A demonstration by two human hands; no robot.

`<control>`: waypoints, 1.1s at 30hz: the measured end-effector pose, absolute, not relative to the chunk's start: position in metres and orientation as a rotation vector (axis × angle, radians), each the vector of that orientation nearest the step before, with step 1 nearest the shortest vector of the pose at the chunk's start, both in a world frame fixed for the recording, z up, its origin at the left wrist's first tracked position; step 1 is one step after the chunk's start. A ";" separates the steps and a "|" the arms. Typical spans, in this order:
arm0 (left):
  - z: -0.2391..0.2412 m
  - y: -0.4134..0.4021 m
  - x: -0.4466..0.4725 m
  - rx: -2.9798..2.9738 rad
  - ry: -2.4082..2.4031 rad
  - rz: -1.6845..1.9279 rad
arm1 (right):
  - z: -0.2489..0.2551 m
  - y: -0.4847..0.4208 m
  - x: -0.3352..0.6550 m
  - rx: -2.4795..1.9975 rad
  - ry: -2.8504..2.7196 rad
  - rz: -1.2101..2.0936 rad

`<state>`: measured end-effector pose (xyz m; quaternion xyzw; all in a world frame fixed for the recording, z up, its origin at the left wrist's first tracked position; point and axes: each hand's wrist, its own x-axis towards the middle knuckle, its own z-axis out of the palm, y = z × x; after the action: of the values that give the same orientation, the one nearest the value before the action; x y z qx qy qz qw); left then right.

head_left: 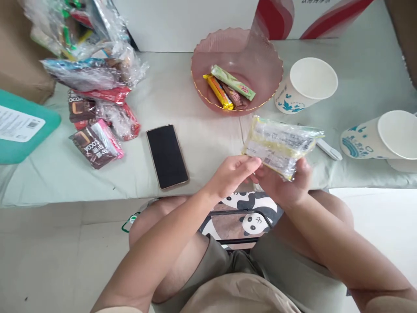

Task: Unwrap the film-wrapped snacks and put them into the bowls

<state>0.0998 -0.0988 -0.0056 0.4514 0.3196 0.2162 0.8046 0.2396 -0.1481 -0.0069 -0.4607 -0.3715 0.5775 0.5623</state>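
Note:
A clear plastic snack packet [276,141] with yellow-green edges and printed labels is held up between my hands, over the table's front edge. My right hand [288,182] cups it from below, thumb pressed on its lower right side. At its lower left corner my left hand [236,171] pinches the wrapper with thumb and fingers. Just beyond stands a pink scalloped bowl [202,93] with a gold rim. Inside it lie a green wrapped bar [233,82], a yellow wrapped bar [218,92] and a brown wrapped bar [235,96].
A phone [167,156] lies left of my hands. Further left are cocoa snack packs [96,143], a pile of plastic-wrapped packets [87,71] and a green container [26,130]. To the right, one paper cup [293,98] stands and another paper cup [361,141] looks tilted, near a white-grey tool [329,150].

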 end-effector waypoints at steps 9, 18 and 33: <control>-0.004 -0.113 0.128 0.521 0.648 0.764 | -0.026 -0.169 0.274 -1.152 -1.098 1.524; -0.040 -0.076 0.103 1.019 0.832 1.004 | -0.009 -0.150 0.327 -1.621 -1.581 0.619; -0.043 -0.068 0.089 1.661 0.901 1.181 | -0.012 -0.138 0.377 -2.438 -1.285 0.257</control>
<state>0.0886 -0.0684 -0.0429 0.6690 0.3629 0.4758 0.4409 0.3766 -0.1378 -0.0118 -0.8655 -0.4563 0.0914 0.1854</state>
